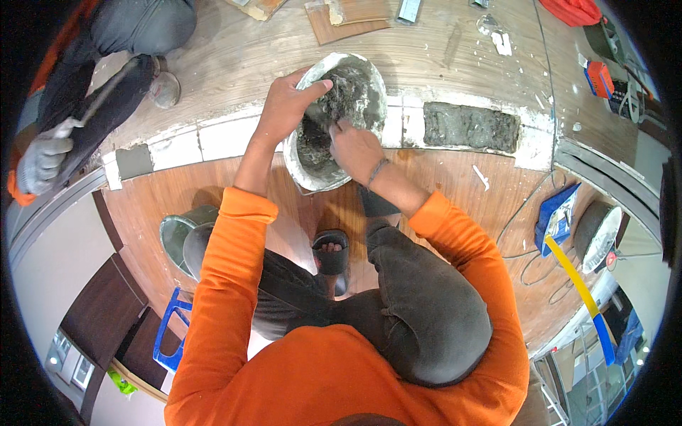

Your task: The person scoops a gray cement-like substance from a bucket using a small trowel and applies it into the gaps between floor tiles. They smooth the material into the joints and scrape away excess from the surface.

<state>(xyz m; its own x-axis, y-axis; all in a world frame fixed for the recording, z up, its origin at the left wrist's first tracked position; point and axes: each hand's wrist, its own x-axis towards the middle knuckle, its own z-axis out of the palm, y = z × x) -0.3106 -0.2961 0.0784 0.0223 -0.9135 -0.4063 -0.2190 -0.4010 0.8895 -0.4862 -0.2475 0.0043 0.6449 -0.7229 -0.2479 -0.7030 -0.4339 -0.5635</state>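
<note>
A bucket (379,96) crusted with pale residue stands tilted in front of me, with wet grey mortar (348,85) inside it. My left hand (286,105) grips its left rim, the thumb lying over the edge. Inside the bucket's mouth, my right hand (357,150) is closed near the mortar. Whatever its fingers hold is hidden; a dark flat shape beside them blends into the mortar. To the right, a rectangular patch of grey mortar (471,128) lies on the strip of white tiles (231,135).
A co-worker's gloved hand (44,162) holds a tool at far left. Beside my left leg are a green bucket (177,238) and a blue plastic stool (169,330). A blue dustpan (556,216) with a yellow handle, another bucket (595,238) and cables lie right. Board offcuts (348,21) lie ahead.
</note>
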